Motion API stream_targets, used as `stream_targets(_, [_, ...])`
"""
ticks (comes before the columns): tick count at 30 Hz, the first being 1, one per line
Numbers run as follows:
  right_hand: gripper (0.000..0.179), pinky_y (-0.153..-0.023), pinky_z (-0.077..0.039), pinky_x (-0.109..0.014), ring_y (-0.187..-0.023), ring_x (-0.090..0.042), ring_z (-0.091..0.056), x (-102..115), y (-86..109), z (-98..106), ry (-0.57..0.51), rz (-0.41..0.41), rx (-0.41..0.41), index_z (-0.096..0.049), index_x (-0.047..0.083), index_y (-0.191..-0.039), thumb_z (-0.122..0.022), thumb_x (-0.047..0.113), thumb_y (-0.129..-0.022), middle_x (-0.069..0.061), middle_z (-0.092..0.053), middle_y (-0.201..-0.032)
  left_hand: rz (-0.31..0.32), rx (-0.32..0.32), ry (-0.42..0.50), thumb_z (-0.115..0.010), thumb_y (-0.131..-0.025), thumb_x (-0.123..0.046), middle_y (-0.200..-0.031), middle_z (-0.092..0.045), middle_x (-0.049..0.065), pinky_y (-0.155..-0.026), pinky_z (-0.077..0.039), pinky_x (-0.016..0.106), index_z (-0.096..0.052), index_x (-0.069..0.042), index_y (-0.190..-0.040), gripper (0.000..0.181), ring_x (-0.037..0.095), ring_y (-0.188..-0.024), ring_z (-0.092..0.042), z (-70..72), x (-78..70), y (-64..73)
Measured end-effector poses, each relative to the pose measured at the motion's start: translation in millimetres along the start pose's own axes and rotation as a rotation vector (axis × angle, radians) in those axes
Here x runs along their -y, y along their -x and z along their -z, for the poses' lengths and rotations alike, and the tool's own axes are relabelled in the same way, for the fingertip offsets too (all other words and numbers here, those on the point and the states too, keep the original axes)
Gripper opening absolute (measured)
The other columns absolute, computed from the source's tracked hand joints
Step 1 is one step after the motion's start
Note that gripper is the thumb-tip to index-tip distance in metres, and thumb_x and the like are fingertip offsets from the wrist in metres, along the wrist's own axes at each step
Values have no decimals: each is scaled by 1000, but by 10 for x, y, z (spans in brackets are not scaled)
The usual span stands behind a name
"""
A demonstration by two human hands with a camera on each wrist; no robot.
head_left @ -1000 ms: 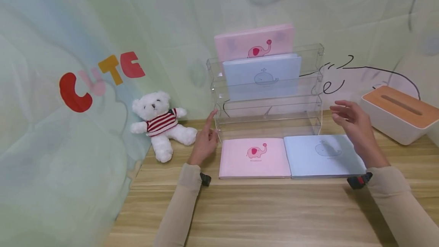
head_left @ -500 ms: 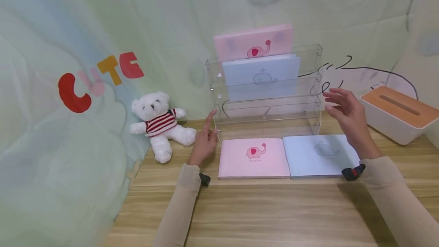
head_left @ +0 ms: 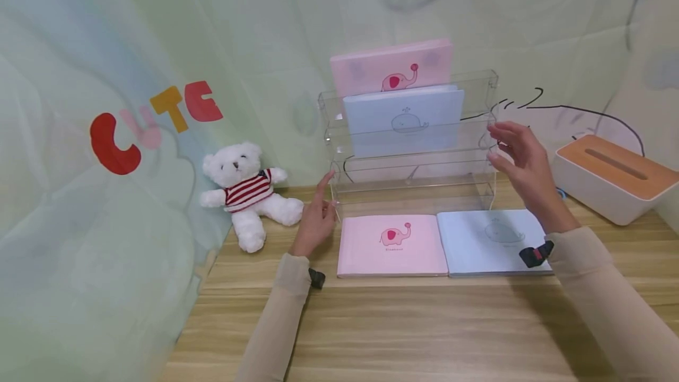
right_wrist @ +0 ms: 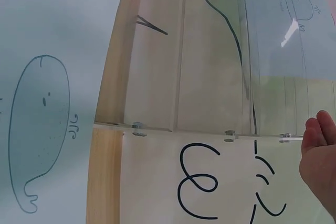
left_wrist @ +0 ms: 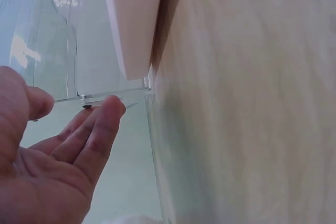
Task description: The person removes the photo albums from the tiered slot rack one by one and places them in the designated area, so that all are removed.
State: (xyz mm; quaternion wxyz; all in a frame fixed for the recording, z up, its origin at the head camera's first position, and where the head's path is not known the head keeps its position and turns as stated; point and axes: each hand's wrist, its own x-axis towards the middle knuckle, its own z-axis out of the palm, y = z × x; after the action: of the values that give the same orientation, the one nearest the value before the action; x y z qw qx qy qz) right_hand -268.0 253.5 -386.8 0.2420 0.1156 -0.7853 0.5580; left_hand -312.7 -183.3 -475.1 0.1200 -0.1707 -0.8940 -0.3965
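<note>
A clear acrylic rack (head_left: 414,184) with stepped tiers stands on the table. A pink elephant booklet (head_left: 366,69) is upright in its rear tier, and a blue whale booklet (head_left: 371,122) stands in front of it. My left hand (head_left: 314,226) is at the rack's left side panel, index finger extended; in the left wrist view its fingertips appear to touch the panel. Beside the right side panel is my right hand (head_left: 525,170), fingers loosely bent and thumb apart; contact is hard to tell. Flat before the rack lie a pink elephant booklet (head_left: 366,252) and a blue whale booklet (head_left: 472,252).
A white teddy bear (head_left: 249,190) in a striped shirt sits left of the rack. At the right is a white tissue box (head_left: 594,187) with an orange-brown lid. A small blue object (head_left: 561,193) shows partly behind my right wrist. A printed curtain (head_left: 265,16) hangs behind.
My right hand has moved left and farther away, from near the tissue box to the rack's right side. My left hand and the booklets have stayed in place.
</note>
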Motion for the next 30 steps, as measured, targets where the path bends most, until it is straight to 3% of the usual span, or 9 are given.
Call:
stream_targets(8, [61,-134,-29,-32,-156,-19,-45,102,-143,-64,-9,11,23,-44,16,-161,-69,17,-105,-13,-49,-166,12,-1,6,-52,-111,-10,-73,-72,12,-56,-46,33,-23,-42,-169,72,13,-55,-55,1,15,2])
stream_targets(14, [58,-129,-32,-22,-155,-16,-47,185,-263,-92,-30,23,40,-45,17,-160,-67,13,-106,-10,-51,-166,26,10,35,-51,-112,-11,-75,-73,11,-60,-51,34,-22,-49,-167,73,13,-60,-62,14,27,6])
stream_targets(17, [58,-127,-34,-18,-154,-17,-48,226,-321,-109,-46,33,49,-46,16,-159,-67,9,-105,-11,-52,-165,22,14,56,-51,-112,-10,-74,-72,11,-62,-52,33,-23,-47,-168,73,14,-61,-64,19,31,11])
stream_targets(25, [59,-131,-33,-28,-155,-23,-46,291,-433,-164,-53,20,73,-45,17,-159,-67,9,-105,-14,-50,-166,50,14,118,-53,-111,-9,-76,-74,18,-64,-55,32,-22,-46,-168,74,28,-63,-71,3,43,21])
stream_targets(30, [59,-130,-34,-24,-153,-21,-48,276,-520,-187,-74,4,90,-46,17,-159,-67,8,-105,-14,-51,-165,51,10,137,-53,-112,-9,-79,-75,19,-64,-56,32,-23,-48,-167,74,31,-65,-72,-19,42,13])
